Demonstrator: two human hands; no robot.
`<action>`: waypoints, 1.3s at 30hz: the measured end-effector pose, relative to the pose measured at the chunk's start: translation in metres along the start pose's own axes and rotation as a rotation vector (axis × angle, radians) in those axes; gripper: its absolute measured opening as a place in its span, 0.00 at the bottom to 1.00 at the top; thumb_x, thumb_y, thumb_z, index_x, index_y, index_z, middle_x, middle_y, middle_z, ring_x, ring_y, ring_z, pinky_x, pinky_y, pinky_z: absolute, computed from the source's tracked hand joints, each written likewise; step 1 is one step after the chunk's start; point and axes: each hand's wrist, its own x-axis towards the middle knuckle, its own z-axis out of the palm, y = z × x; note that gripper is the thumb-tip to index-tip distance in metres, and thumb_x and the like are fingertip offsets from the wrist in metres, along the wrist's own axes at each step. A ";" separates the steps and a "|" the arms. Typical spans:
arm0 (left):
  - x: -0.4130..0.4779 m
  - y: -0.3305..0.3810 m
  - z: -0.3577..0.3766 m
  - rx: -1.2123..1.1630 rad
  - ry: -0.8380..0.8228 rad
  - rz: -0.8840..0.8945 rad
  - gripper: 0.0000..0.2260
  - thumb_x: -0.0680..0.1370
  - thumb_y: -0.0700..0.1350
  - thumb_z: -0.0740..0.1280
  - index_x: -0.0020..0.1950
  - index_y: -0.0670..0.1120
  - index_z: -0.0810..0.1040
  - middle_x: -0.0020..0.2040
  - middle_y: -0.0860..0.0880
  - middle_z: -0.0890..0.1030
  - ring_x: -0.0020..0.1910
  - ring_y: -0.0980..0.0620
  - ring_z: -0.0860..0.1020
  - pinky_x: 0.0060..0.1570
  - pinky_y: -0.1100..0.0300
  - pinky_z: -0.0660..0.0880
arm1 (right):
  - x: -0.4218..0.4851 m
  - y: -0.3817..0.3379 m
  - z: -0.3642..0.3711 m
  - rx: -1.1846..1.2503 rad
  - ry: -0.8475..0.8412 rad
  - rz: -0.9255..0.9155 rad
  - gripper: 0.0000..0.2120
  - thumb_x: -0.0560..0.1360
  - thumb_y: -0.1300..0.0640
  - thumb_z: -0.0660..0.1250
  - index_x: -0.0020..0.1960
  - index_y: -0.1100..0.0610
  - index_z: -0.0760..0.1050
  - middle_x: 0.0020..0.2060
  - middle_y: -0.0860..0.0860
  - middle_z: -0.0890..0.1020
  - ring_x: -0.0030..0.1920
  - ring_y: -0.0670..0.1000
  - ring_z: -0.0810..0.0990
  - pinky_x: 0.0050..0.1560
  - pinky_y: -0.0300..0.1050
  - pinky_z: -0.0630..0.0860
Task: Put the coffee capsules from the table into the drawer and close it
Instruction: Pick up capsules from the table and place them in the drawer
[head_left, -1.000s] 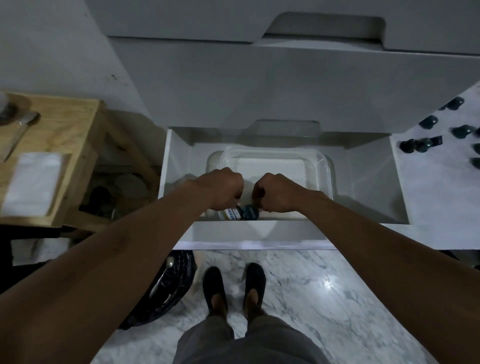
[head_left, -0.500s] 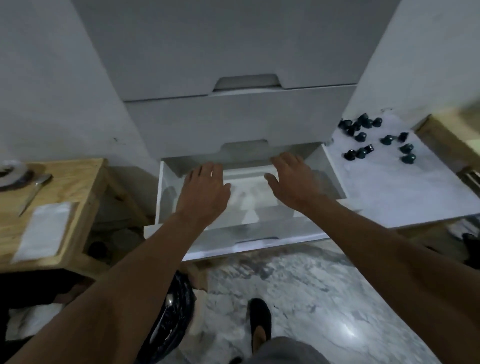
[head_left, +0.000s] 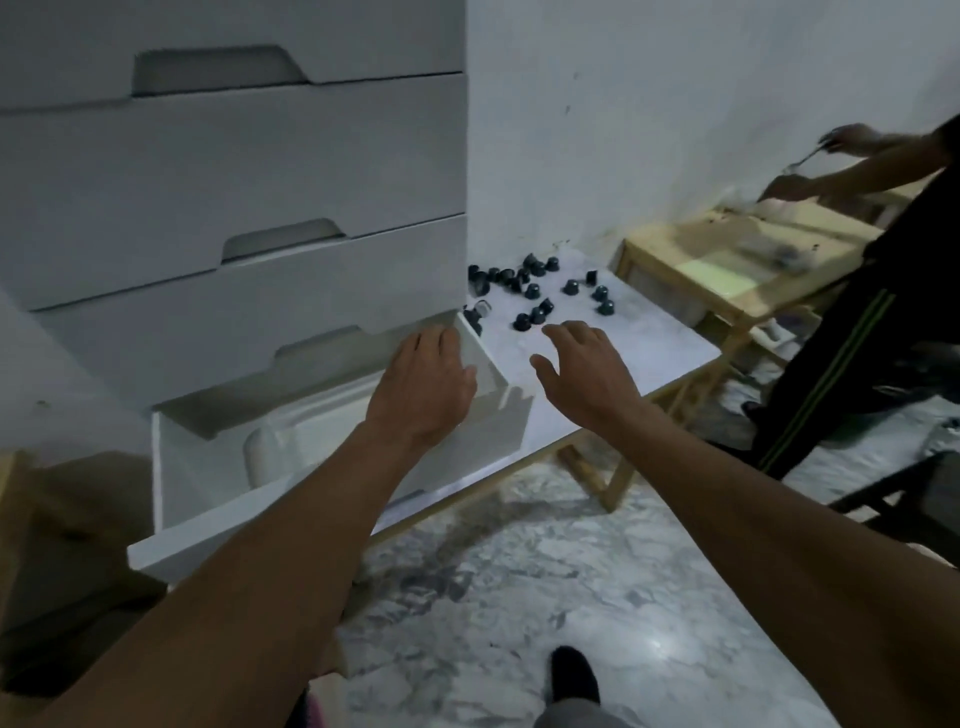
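Observation:
Several dark coffee capsules (head_left: 535, 293) lie scattered on the far part of a white marble-look table (head_left: 623, 353) to the right of the cabinet. The bottom drawer (head_left: 171, 483) of the white cabinet stands pulled out, with a clear plastic container (head_left: 291, 441) inside it. My left hand (head_left: 421, 389) hovers over the drawer's right side wall, fingers relaxed and holding nothing. My right hand (head_left: 582, 369) is spread above the table just short of the nearest capsules, also holding nothing.
Closed white drawers (head_left: 234, 156) stack above the pulled-out one. A wooden table (head_left: 727, 270) stands at the right, where another person (head_left: 852, 332) in dark trousers works. My foot (head_left: 571, 675) is on the marble floor.
Both hands left the drawer, where they held something a second ago, and swung right toward the capsules. The view turned right with them; another person came into sight.

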 end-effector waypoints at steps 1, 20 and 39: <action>0.009 0.010 0.005 -0.014 0.003 0.017 0.13 0.75 0.42 0.67 0.53 0.34 0.75 0.47 0.35 0.78 0.45 0.37 0.77 0.48 0.48 0.75 | 0.001 0.013 -0.004 0.003 0.007 0.019 0.23 0.80 0.49 0.59 0.71 0.58 0.67 0.68 0.59 0.72 0.68 0.61 0.68 0.65 0.56 0.70; 0.218 0.161 0.155 -0.110 -0.096 -0.217 0.17 0.78 0.46 0.63 0.62 0.36 0.72 0.55 0.38 0.77 0.52 0.39 0.77 0.49 0.50 0.74 | 0.150 0.278 -0.014 0.069 -0.172 -0.037 0.19 0.79 0.51 0.59 0.67 0.57 0.70 0.65 0.57 0.74 0.65 0.59 0.71 0.62 0.51 0.70; 0.339 0.079 0.302 -0.093 -0.348 -0.337 0.10 0.79 0.45 0.63 0.55 0.39 0.74 0.52 0.41 0.77 0.49 0.41 0.77 0.47 0.48 0.75 | 0.300 0.311 0.124 0.085 -0.392 0.013 0.16 0.80 0.56 0.61 0.66 0.56 0.71 0.65 0.55 0.74 0.57 0.57 0.75 0.59 0.53 0.76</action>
